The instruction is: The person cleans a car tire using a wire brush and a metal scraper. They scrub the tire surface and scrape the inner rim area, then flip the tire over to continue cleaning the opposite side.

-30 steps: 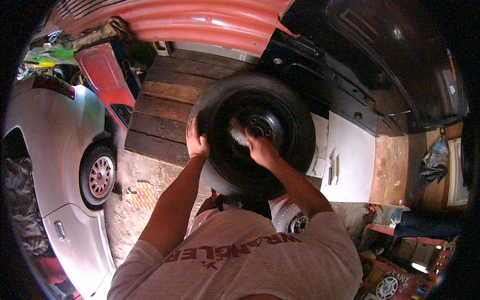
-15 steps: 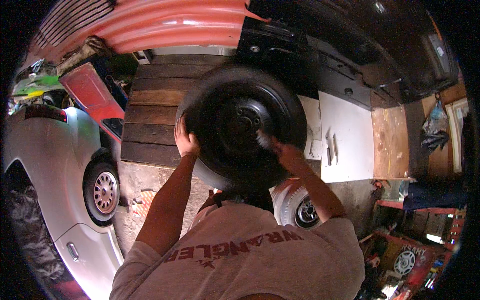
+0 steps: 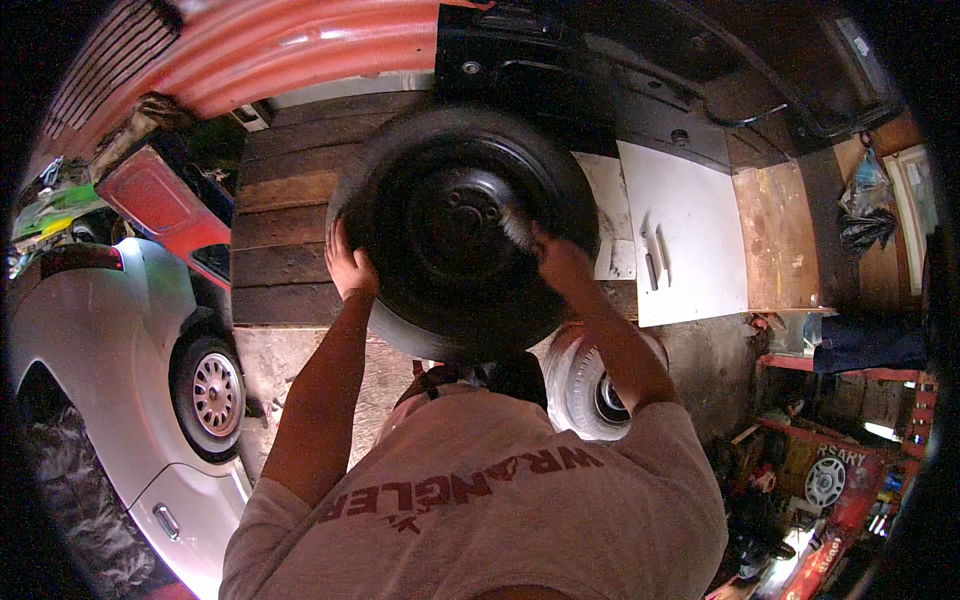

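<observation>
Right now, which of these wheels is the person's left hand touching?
The big black wheel, left hand on its tyre; the pale car's wheel and the wheel partly behind the right forearm are untouched.

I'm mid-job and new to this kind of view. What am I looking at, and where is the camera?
There is no machine here: the hands are a person's own. The camera sits on that person's head, looking down through a wide lens that bends straight edges; picture left is their left. The left hand lies against the side of a black wheel. The right hand holds a brush, blurred, over the wheel. Wooden planks show beyond its left side. To the right, two slim tools lie on a white board.
</observation>
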